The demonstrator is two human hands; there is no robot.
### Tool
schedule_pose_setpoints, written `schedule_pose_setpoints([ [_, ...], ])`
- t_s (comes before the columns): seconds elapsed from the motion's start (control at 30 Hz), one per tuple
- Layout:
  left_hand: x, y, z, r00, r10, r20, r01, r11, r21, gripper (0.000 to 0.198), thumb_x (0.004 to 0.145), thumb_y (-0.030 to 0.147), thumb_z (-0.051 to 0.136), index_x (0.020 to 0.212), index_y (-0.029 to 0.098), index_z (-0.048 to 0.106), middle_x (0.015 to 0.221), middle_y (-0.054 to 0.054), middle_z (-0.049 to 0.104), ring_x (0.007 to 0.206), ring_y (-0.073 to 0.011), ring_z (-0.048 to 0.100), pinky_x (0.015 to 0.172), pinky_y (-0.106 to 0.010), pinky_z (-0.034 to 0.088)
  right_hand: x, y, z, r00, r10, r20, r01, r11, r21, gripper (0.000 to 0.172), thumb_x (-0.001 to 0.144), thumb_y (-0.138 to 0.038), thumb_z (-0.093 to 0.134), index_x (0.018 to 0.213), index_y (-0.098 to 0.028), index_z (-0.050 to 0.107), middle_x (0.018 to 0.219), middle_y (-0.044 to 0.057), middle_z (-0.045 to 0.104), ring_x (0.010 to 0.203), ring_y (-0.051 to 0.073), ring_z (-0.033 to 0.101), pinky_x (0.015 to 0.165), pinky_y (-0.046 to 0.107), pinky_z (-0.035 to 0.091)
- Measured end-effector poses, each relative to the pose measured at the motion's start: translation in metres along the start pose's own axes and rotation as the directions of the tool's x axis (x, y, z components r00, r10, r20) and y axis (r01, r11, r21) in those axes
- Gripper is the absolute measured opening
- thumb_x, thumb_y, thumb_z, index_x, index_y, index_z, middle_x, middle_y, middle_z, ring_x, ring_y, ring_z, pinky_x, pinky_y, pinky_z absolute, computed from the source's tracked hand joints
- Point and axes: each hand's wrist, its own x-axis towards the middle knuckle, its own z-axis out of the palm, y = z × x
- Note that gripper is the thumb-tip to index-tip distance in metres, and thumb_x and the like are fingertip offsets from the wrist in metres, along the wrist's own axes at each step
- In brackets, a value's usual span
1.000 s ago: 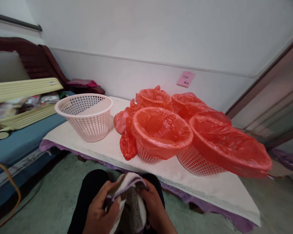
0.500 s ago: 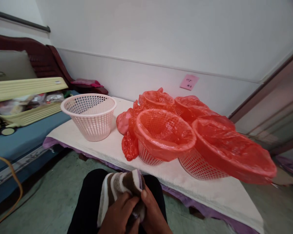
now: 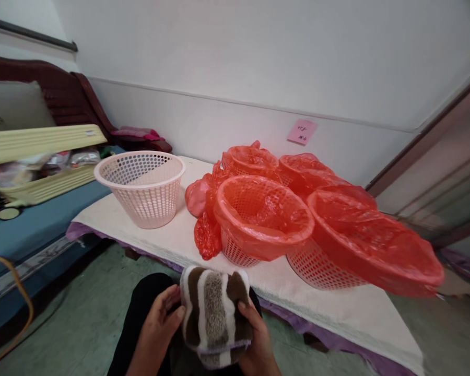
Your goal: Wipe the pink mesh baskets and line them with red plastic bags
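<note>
A folded towel (image 3: 215, 308), fuzzy and striped in brown, grey and white with a purple-stitched edge, is held above my lap. My right hand (image 3: 258, 337) grips its right side, the thumb on top and the other fingers hidden beneath. At the towel's left edge is my left hand (image 3: 160, 321), its thumb and fingers apart; whether it touches the fabric is hard to tell.
A low white-covered bench stands ahead, bearing a pale pink basket (image 3: 147, 203) at left. Several baskets lined with red plastic bags (image 3: 264, 216) fill its right part. A bed (image 3: 43, 209) with an open yellow case is at left. A pink note (image 3: 302, 131) hangs on the wall.
The towel has been turned and spread flatter, showing its broad striped face. My left hand has moved left, off the middle of the towel to its edge; my right hand still holds the right side.
</note>
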Motion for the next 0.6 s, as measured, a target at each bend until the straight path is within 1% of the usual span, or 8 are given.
schedule_pose_setpoints([
  [0.07, -0.002, 0.001, -0.003, 0.991, -0.121, 0.062, 0.126, 0.988, -0.092, 0.064, 0.058, 0.054, 0.084, 0.107, 0.018, 0.066, 0.113, -0.013, 0.073, 0.111, -0.0327, 0.066, 0.095, -0.045, 0.052, -0.002, 0.005, 0.000, 1.000, 0.010, 0.016, -0.010, 1.000, 0.003, 0.041, 0.066, -0.034, 0.077, 0.106, -0.027, 0.072, 0.102, 0.005, 0.076, 0.090, 0.027, 0.070, 0.080, 0.039, 0.054],
  [0.1, -0.006, 0.000, -0.002, 0.972, -0.194, 0.131, 0.212, 0.968, -0.137, 0.061, 0.061, 0.054, 0.082, 0.108, 0.018, 0.067, 0.111, -0.013, 0.074, 0.111, -0.0331, 0.066, 0.095, -0.046, 0.052, -0.003, 0.007, 0.000, 1.000, 0.011, 0.029, -0.011, 1.000, 0.006, 0.040, 0.067, -0.034, 0.077, 0.106, -0.027, 0.072, 0.103, 0.006, 0.076, 0.092, 0.028, 0.070, 0.081, 0.040, 0.054],
  [0.17, -0.016, -0.001, 0.000, 0.912, -0.315, 0.262, 0.377, 0.894, -0.240, 0.056, 0.070, 0.057, 0.075, 0.109, 0.017, 0.069, 0.107, -0.014, 0.075, 0.111, -0.0341, 0.066, 0.094, -0.048, 0.052, -0.005, 0.011, 0.002, 0.998, 0.017, 0.059, -0.018, 1.000, 0.011, 0.038, 0.068, -0.033, 0.075, 0.106, -0.028, 0.073, 0.105, 0.006, 0.075, 0.096, 0.028, 0.069, 0.083, 0.041, 0.053],
  [0.23, -0.025, 0.000, 0.005, 0.874, -0.365, 0.320, 0.465, 0.819, -0.336, 0.056, 0.071, 0.056, 0.074, 0.111, 0.016, 0.069, 0.104, -0.014, 0.076, 0.110, -0.0352, 0.067, 0.092, -0.048, 0.053, -0.006, 0.012, 0.003, 0.997, 0.028, 0.078, -0.028, 1.000, 0.001, 0.039, 0.070, -0.031, 0.075, 0.109, -0.028, 0.072, 0.104, 0.006, 0.075, 0.098, 0.028, 0.069, 0.084, 0.040, 0.052],
  [0.3, -0.028, 0.003, 0.010, 0.875, -0.385, 0.294, 0.478, 0.786, -0.392, 0.058, 0.070, 0.048, 0.078, 0.116, 0.016, 0.067, 0.103, -0.012, 0.077, 0.108, -0.0348, 0.068, 0.090, -0.046, 0.055, -0.005, 0.010, 0.004, 0.997, 0.009, 0.072, -0.007, 1.000, -0.029, 0.042, 0.071, -0.031, 0.076, 0.112, -0.027, 0.070, 0.105, 0.006, 0.075, 0.097, 0.028, 0.069, 0.085, 0.039, 0.052],
  [0.43, -0.020, 0.017, 0.011, 0.895, -0.429, 0.119, 0.437, 0.797, -0.416, 0.069, 0.069, 0.036, 0.082, 0.129, 0.014, 0.058, 0.097, -0.010, 0.078, 0.100, -0.0319, 0.071, 0.082, -0.040, 0.058, 0.002, 0.007, -0.003, 0.997, -0.073, -0.023, 0.071, 0.994, -0.087, 0.053, 0.069, -0.031, 0.080, 0.121, -0.027, 0.066, 0.108, 0.006, 0.074, 0.094, 0.027, 0.069, 0.082, 0.038, 0.052],
  [0.5, -0.015, 0.026, 0.008, 0.914, -0.405, 0.030, 0.380, 0.828, -0.412, 0.078, 0.066, 0.036, 0.084, 0.135, 0.016, 0.053, 0.097, -0.008, 0.079, 0.097, -0.0309, 0.072, 0.079, -0.038, 0.059, 0.008, 0.014, -0.012, 0.996, -0.080, -0.039, 0.075, 0.990, -0.116, 0.053, 0.067, -0.029, 0.082, 0.118, -0.026, 0.067, 0.103, 0.006, 0.075, 0.089, 0.025, 0.070, 0.079, 0.036, 0.052],
  [0.6, -0.012, 0.038, -0.002, 0.942, -0.333, -0.046, 0.289, 0.873, -0.392, 0.088, 0.062, 0.037, 0.087, 0.140, 0.022, 0.049, 0.101, -0.006, 0.078, 0.094, -0.0300, 0.073, 0.077, -0.035, 0.059, 0.013, 0.028, -0.029, 0.997, -0.082, 0.006, 0.082, 0.985, -0.149, 0.054, 0.059, -0.028, 0.088, 0.110, -0.024, 0.071, 0.096, 0.004, 0.075, 0.076, 0.020, 0.068, 0.071, 0.030, 0.051],
])
